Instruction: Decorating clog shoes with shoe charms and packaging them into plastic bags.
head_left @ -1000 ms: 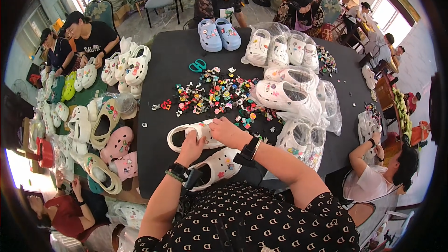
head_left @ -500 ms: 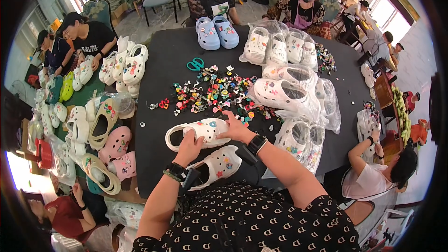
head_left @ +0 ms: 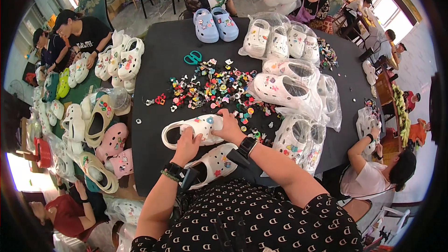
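Far clog [head_left: 204, 126], white, is on the black table [head_left: 156, 77] in front of the wearer, toe to the right, charms on its upper. Left hand [head_left: 187, 143] holds its near side by the opening: thumb along the upper, other fingers bunched, some tips hidden, so can't tell how far they reach inside. Right hand [head_left: 228, 126] is clamped round the toe end, thumb split from the fingers; tips partly out of sight. No loose charm visible in either grip; can't rule one out under the right fingers. Step in hand, my read: seating or checking charms on this upper. Next move calls for left keeping the shoe steady and right getting clear access to the holes, plus a pinch from the charm pile [head_left: 219, 88] just beyond if any hole needs filling. Near clog [head_left: 215, 163], also decorated, lies between far clog and wearer, partly behind the left wrist gear, so mind the sleeves and straps there. Bagged clogs [head_left: 283, 89] sit to the right, scissors [head_left: 192, 57] past the pile.
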`<state>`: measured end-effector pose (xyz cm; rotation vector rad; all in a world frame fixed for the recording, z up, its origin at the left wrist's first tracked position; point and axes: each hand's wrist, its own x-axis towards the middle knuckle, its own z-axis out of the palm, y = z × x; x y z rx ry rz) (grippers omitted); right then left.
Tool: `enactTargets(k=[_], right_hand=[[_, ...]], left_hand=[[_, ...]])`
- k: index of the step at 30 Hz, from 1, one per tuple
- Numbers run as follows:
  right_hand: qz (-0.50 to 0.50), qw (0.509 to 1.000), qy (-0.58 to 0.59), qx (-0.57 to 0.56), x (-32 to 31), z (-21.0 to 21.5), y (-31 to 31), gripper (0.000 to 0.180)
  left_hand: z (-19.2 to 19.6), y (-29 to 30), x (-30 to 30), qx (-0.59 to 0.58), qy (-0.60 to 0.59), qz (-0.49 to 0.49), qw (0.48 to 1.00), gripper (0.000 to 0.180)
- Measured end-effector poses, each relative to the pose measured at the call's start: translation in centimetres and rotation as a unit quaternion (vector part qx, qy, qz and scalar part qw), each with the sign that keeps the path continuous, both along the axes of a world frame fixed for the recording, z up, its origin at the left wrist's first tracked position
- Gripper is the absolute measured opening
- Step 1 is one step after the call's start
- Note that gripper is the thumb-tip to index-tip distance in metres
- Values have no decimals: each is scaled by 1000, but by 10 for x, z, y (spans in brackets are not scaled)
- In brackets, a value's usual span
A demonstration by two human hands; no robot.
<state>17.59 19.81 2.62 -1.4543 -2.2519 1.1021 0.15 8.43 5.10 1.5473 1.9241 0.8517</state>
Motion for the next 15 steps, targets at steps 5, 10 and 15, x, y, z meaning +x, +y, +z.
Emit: enactTargets(k=[5, 10, 15], right_hand=[[11, 998, 60, -29, 9, -6, 12, 94], [59, 956, 165, -234, 37, 16, 18, 102], [-27, 974, 179, -133, 91, 31, 18, 50]], left_hand=[[-1, 1, -1, 31, 6, -2, 1000, 31], [1, -7, -4, 13, -33, 5, 999, 34], [22, -17, -1, -43, -3, 26, 999, 32]])
